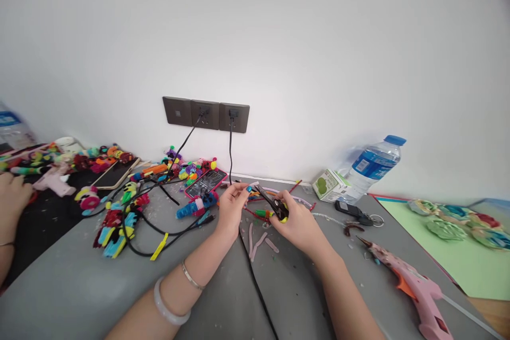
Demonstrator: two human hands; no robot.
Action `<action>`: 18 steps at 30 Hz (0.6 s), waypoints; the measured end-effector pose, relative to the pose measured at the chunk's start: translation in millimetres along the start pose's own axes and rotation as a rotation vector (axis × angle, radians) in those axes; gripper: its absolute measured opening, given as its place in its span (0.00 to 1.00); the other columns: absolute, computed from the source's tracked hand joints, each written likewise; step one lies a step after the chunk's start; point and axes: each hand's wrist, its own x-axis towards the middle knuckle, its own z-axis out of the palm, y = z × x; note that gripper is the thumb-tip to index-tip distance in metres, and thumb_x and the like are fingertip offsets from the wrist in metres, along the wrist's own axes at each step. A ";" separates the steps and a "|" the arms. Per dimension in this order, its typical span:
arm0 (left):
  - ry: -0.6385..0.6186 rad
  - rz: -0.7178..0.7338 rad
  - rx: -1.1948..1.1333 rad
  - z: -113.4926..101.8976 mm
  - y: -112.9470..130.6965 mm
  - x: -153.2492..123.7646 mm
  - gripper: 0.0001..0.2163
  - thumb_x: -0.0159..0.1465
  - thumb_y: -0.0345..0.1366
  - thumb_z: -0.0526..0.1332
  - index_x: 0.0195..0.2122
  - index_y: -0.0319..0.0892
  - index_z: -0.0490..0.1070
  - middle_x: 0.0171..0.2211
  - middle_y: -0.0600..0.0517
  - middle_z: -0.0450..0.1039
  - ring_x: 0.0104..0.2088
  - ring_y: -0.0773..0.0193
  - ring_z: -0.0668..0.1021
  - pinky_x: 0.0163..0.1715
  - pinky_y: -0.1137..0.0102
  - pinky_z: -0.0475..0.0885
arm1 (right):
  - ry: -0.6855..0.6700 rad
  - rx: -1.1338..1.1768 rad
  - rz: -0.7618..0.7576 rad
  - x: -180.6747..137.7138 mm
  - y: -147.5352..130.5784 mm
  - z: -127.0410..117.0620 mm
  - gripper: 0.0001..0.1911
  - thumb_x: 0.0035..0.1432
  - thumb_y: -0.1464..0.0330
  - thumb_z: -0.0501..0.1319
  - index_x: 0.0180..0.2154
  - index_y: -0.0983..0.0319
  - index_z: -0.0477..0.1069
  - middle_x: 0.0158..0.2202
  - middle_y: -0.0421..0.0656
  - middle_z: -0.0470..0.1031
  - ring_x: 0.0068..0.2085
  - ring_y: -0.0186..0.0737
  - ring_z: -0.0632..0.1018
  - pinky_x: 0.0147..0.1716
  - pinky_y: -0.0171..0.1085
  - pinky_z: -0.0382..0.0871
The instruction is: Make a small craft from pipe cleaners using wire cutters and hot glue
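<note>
A short, pale pink fuzzy strip (254,185) is held raised mid-scene. From its right, a dark, yellow-handled hand tool (267,197) slants far-left, tip at the strip, handles partly covered.

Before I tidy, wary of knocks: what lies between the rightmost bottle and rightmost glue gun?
The head view shows a key fob and a curled brown piece.
</note>
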 end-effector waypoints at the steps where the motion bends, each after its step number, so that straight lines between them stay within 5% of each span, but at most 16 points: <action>1: -0.001 0.001 -0.003 -0.1 -0.1 -0.4 0.14 0.50 0.43 0.71 0.33 0.39 0.76 0.25 0.55 0.68 0.24 0.72 0.66 0.24 0.75 0.59 | 0.001 0.014 -0.002 -0.1 -0.1 -0.5 0.13 0.53 0.64 0.56 0.42 0.57 0.60 0.29 0.40 0.75 0.29 0.45 0.76 0.27 0.36 0.59; 18: -0.058 -0.029 -0.005 6.4 2.3 -8.3 0.12 0.50 0.41 0.71 0.32 0.40 0.75 0.24 0.56 0.69 0.23 0.72 0.67 0.24 0.75 0.61 | -0.050 0.143 -0.045 0.1 6.8 -4.5 0.17 0.51 0.67 0.57 0.44 0.57 0.60 0.37 0.42 0.78 0.34 0.45 0.78 0.33 0.38 0.65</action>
